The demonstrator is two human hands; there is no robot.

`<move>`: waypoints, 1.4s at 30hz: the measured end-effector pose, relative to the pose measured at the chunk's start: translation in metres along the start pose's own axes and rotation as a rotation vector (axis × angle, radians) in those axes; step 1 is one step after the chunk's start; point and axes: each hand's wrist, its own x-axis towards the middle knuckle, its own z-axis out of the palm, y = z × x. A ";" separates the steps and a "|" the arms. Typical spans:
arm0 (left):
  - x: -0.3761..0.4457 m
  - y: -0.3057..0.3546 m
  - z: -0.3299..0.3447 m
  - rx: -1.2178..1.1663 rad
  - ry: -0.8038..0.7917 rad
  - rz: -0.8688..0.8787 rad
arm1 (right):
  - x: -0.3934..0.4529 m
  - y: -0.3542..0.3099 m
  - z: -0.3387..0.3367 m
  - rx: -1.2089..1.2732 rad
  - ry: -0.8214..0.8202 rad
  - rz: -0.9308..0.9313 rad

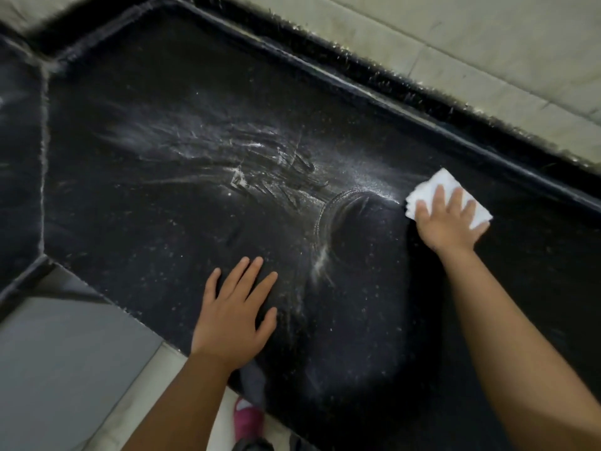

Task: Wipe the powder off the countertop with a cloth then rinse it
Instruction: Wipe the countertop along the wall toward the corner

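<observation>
A black speckled countertop (136, 255) fills the view. White powder (227, 157) is smeared in streaks across its middle, with a finer dusting toward the right. My right hand (445, 222) presses flat on a folded white cloth (437, 180) at the right, just past the edge of the powder. My left hand (234, 314) rests palm down with fingers spread on the countertop near its front edge, holding nothing.
A round hole or ring mark (351, 216) lies in the countertop between the powder and the cloth. A raised black rim (357, 92) runs along the back, with a pale tiled wall (455, 43) behind. Grey floor (65, 369) and a pink shoe (247, 418) show below the front edge.
</observation>
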 end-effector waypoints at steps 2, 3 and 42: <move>-0.001 0.001 0.000 0.021 -0.012 -0.006 | 0.004 -0.040 0.006 -0.029 -0.020 -0.131; -0.002 0.001 0.000 0.025 -0.018 -0.015 | 0.000 -0.058 0.011 -0.046 -0.034 -0.210; -0.004 0.005 -0.004 0.044 -0.015 -0.059 | -0.145 0.111 0.063 -0.159 -0.034 -0.526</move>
